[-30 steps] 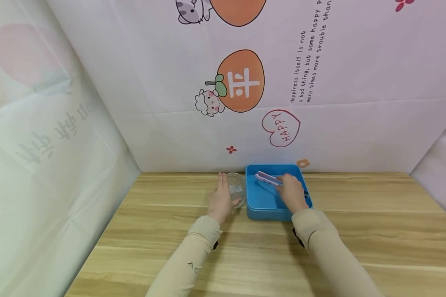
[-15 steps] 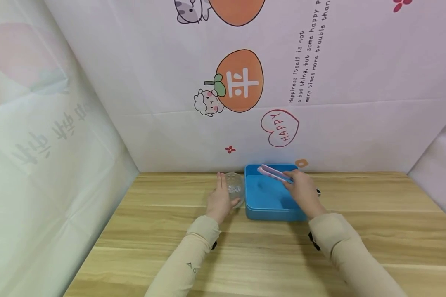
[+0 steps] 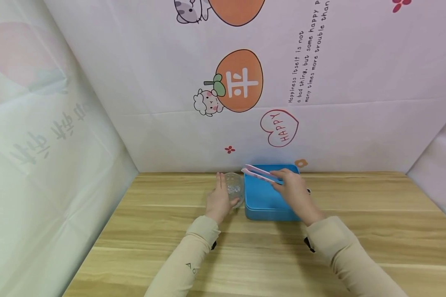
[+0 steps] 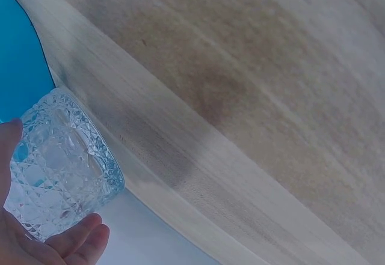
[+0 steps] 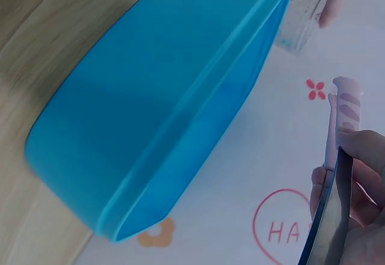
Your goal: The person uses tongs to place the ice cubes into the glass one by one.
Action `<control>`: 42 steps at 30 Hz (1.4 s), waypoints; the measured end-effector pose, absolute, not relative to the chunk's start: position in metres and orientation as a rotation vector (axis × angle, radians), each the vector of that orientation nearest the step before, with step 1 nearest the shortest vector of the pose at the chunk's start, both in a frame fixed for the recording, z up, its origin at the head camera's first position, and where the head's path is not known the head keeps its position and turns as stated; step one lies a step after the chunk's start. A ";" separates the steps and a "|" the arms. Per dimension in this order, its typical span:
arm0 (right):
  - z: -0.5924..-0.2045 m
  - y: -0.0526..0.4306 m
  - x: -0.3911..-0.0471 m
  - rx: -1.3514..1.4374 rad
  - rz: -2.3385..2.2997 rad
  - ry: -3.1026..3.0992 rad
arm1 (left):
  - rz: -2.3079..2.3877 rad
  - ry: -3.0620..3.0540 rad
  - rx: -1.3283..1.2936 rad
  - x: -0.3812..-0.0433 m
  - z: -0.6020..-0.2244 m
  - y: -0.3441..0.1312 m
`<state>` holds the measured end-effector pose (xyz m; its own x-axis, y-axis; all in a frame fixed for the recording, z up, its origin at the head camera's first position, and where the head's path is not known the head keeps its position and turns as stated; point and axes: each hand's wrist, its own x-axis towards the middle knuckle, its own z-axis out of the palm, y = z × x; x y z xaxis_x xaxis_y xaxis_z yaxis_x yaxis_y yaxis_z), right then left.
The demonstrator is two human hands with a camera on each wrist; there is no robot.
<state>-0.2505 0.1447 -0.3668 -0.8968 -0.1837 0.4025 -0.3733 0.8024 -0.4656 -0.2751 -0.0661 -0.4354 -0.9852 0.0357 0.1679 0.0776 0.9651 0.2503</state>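
A clear cut-glass cup (image 3: 239,185) stands at the back of the table, its faceted wall plain in the left wrist view. My left hand (image 3: 216,202) holds it from the left, thumb on the near side and fingers along the far side. Right beside the cup is a blue rectangular box (image 3: 267,202). Above this box my right hand (image 3: 295,192) grips a pair of tongs (image 3: 259,176) with pink tips and metal arms. The tips point left, toward the cup, slightly apart, with nothing visible between them.
Behind the box and cup rises a white printed cloth (image 3: 171,140) along the table's back edge. Another cloth wall (image 3: 59,198) bounds the left side. The wooden table (image 3: 368,214) spreads to the right and front.
My right hand has lifted the tongs from inside the box, first up and right, then left toward the cup. The left hand and the cup have stayed put.
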 end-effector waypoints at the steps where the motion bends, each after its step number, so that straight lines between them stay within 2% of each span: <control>1: -0.366 0.143 -0.249 0.428 0.788 -2.641 | -0.384 -2.951 -0.086 -0.275 -0.435 -0.066; 42: -0.387 0.114 -0.248 0.476 0.742 -2.707 | -0.409 -2.936 -0.099 -0.273 -0.434 -0.069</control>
